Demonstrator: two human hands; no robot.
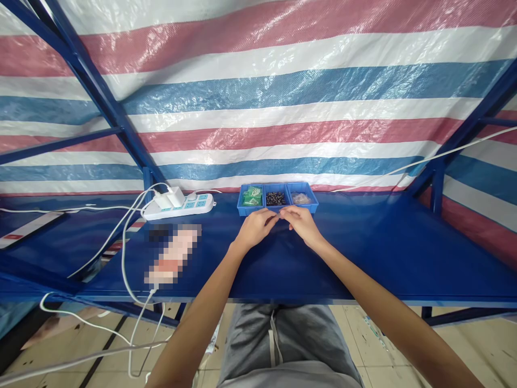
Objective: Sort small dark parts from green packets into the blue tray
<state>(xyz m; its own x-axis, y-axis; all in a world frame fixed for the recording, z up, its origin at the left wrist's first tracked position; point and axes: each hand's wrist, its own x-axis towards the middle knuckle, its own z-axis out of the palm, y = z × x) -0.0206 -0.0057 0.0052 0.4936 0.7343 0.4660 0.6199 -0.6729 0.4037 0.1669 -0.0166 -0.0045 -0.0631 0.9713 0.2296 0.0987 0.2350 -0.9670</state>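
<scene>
Head view: both bare hands meet at centre of the dark blue bench (363, 248), just at 6 o'clock of the blue plastic three-compartment tray (278, 209). Left hand (255, 228) and right hand (302, 224) have fingertips pinched together where they touch, grip nearly closed on something too small to make out; can't tell what it is, or which hand has it. Both hands sit just beside the tray's front wall, not in it.

Tray compartments, left to right: green flat pieces (252, 196), small black parts (276, 199), pale clear-bagged bits (301, 198).

White power strip with teal sockets (180, 207) at 9 o'clock of the tray, near it, two white chargers plugged in. White cables (125, 253) run off it toward 7 o'clock, over the bench edge to the floor. Blurred pinkish block lies at 8 o'clock of the left hand, well apart. Red-white-blue striped tarp (258, 108) at 12 o'clock behind blue steel frame.
</scene>
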